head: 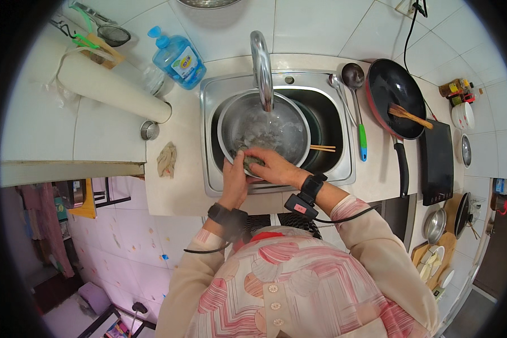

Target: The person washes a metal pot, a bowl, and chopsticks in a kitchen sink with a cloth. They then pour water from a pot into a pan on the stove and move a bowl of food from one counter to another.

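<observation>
A metal basin [296, 101] stands tilted in the stainless steel sink [346, 169], beneath the chrome faucet [261, 55]. Water falls from the spout into the basin, and its surface is rippled. My left hand [234, 179] grips the basin's near-left rim, thumb inside and fingers underneath. Inside that rim, my right hand [274, 165] presses a greyish-green scrubbing pad or cloth [252, 162] against the wall; the fingers partly hide it. Chopsticks [323, 148] jut out to the right of the basin, above a dark green bowl [314, 126] mostly hidden behind it.
Dish soap [188, 63] stands behind the sink's left corner. A crumpled rag [167, 159] lies left. Right of the sink are a spoon [336, 82], a ladle [359, 110], a frying pan [393, 80] with a wooden spatula [410, 116], and an induction cooktop [438, 164].
</observation>
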Action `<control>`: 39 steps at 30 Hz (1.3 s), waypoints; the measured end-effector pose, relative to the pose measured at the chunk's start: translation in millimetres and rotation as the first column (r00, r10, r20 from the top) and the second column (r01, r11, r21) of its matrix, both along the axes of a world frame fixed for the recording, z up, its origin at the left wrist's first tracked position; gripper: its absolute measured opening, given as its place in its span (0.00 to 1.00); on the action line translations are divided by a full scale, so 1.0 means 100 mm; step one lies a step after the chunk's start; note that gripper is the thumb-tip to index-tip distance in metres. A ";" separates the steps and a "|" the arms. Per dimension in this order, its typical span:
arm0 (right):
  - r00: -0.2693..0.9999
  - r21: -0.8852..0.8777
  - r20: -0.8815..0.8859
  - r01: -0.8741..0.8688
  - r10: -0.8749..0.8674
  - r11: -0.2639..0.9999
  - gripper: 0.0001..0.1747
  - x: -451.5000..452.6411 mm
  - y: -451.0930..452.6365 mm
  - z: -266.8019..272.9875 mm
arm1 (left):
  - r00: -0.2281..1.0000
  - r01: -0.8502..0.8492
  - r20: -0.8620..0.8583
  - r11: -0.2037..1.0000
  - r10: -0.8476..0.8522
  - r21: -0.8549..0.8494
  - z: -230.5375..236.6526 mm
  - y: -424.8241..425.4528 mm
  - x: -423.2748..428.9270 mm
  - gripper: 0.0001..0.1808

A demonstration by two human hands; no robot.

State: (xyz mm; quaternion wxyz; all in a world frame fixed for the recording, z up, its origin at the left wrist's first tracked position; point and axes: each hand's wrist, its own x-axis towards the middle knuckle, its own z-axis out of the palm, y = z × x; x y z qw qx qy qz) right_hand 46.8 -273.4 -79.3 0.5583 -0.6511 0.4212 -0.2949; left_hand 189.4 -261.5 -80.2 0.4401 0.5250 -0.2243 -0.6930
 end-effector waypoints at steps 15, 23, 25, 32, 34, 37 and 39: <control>0.837 -0.308 -0.545 -0.149 -0.046 0.940 0.21 -0.53 -0.40 -0.32 | 0.980 0.179 0.064 0.972 -0.190 0.153 0.16 -0.06 0.38 0.18; 0.940 -0.361 -0.321 -0.230 0.111 0.904 0.17 0.13 -0.45 -0.31 | 0.985 0.166 0.030 0.979 -0.171 0.117 0.10 -0.05 0.43 0.15; 0.957 -0.316 -0.272 -0.189 0.102 0.930 0.16 0.24 -0.44 -0.26 | 0.990 0.130 0.044 0.984 -0.136 0.123 0.11 -0.02 0.41 0.14; 0.999 -0.191 0.034 -0.011 0.018 0.981 0.16 0.39 -0.44 -0.14 | 0.982 0.161 0.074 0.975 -0.173 0.154 0.13 0.02 0.37 0.14; 0.997 -0.200 0.032 -0.060 0.068 0.978 0.16 0.33 -0.39 -0.12 | 0.952 0.269 0.133 0.961 -0.274 0.059 0.20 -0.01 0.41 0.14; 0.994 -0.133 -0.068 -0.097 0.088 0.986 0.15 0.18 -0.32 -0.16 | 0.924 0.345 0.191 0.938 -0.331 -0.042 0.23 -0.10 0.41 0.23; 0.998 -0.130 -0.056 -0.015 0.008 0.991 0.14 0.08 -0.28 -0.27 | 0.897 0.368 0.276 0.929 -0.345 -0.034 0.28 -0.15 0.39 0.24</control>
